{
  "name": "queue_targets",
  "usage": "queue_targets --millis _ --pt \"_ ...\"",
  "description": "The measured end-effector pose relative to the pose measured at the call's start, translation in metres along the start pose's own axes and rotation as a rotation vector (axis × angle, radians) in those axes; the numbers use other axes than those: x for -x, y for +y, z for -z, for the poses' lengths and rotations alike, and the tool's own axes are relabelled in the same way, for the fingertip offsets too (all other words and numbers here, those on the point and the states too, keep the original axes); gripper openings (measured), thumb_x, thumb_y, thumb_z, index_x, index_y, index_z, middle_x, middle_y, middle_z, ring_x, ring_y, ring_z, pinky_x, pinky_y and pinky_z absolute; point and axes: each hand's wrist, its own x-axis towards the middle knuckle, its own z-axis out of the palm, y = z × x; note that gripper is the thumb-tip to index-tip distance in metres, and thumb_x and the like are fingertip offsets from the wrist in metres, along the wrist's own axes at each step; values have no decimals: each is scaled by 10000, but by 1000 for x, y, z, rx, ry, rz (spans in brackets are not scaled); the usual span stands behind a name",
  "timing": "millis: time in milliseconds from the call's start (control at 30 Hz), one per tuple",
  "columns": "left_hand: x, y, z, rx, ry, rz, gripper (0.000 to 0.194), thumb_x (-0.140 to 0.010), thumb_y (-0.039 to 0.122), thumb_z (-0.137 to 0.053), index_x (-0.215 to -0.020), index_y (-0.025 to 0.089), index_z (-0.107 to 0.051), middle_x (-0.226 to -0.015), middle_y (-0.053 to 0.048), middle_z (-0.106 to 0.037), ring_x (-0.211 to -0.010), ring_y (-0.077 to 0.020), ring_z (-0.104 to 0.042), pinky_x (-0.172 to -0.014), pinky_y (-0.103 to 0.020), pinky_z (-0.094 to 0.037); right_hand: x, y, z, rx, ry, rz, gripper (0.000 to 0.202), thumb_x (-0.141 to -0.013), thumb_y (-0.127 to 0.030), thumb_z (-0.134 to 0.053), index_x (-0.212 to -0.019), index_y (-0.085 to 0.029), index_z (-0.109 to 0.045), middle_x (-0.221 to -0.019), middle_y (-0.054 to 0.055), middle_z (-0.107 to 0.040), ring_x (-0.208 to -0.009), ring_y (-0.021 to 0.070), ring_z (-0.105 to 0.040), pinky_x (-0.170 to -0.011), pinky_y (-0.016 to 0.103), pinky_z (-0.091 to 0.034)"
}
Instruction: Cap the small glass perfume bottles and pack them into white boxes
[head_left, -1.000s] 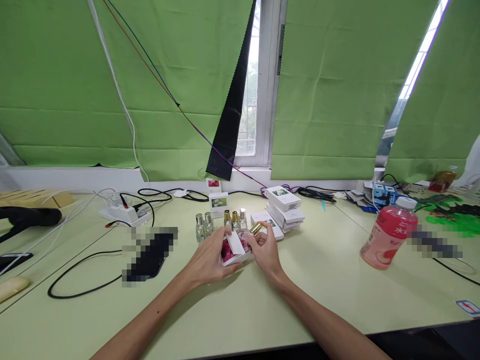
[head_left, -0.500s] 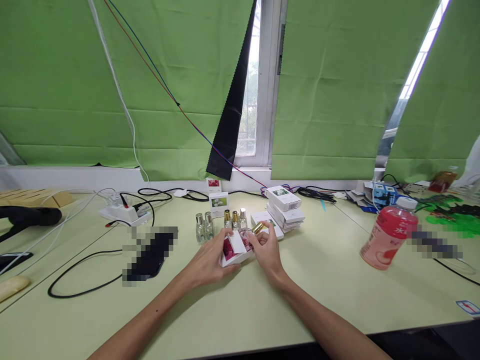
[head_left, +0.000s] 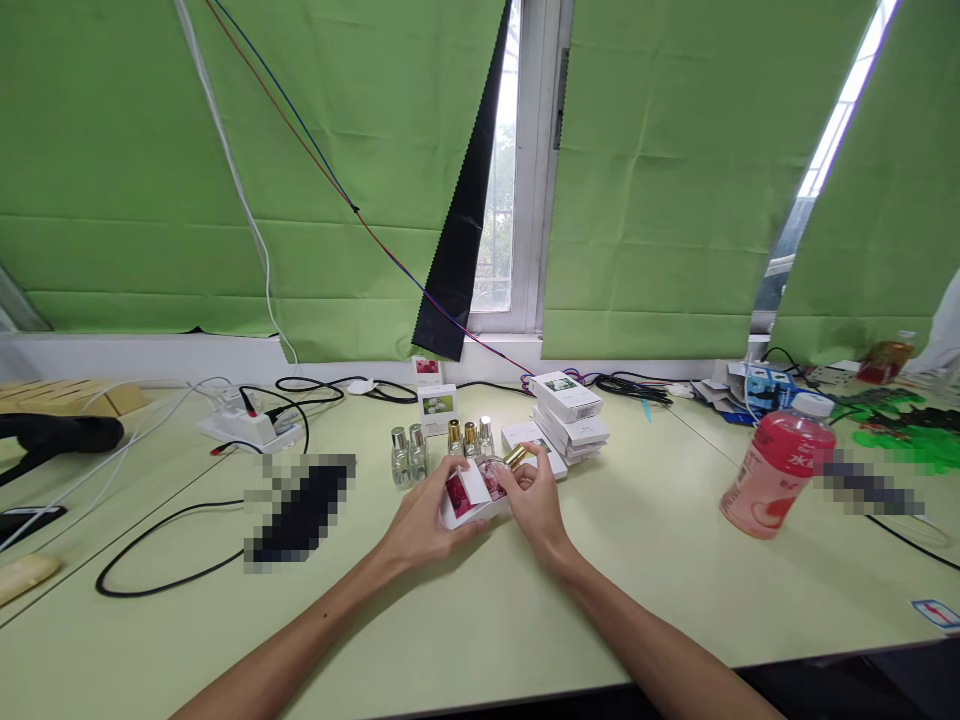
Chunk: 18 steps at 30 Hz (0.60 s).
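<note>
My left hand (head_left: 424,520) is closed around a small white box (head_left: 474,484) with a red flower picture. At the box's right end my right hand (head_left: 538,505) pinches a small perfume bottle with a gold cap (head_left: 516,457). The bottle's clear glass lies against the box end, partly behind my fingers; how far inside it sits I cannot tell. Just beyond my left hand stand two glass bottles with silvery caps (head_left: 409,456). Three more bottles (head_left: 470,438), with gold and silvery caps, stand beside them. A white box with a green picture (head_left: 439,408) stands upright behind.
White boxes (head_left: 570,415) are stacked beyond my right hand. A pink drink bottle (head_left: 780,465) stands at right. A dark, blurred-out phone (head_left: 304,510) lies at left with a black cable. A white power strip (head_left: 251,425) and cables run along the back.
My left forearm and wrist have shifted slightly to the right. The box has tilted a little; both hands keep their hold.
</note>
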Motion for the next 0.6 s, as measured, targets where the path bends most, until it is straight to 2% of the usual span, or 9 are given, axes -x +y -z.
queue_targets --millis 300,600 --pt "-2 -5 -6 67 59 -8 560 -726 454 -737 -1183 262 -475 -910 10 -662 -727 -185 -584 -656 -285 -434 -4 9 0 -7 -26 -15 526 -774 -428 -720 -1183 -196 -483 -640 -49 -608 -638 193 -627 -614 285 -497" --pt "-2 1 -4 91 67 14 533 -698 470 -762 -1121 245 -529 -869 17 -655 -691 -169 -564 -606 -261 -412 -4 8 0 -4 -36 -51 515 -737 -418 -742 -1129 -214 -476 -736 -6 -685 -677 215 -674 -628 306 -524"
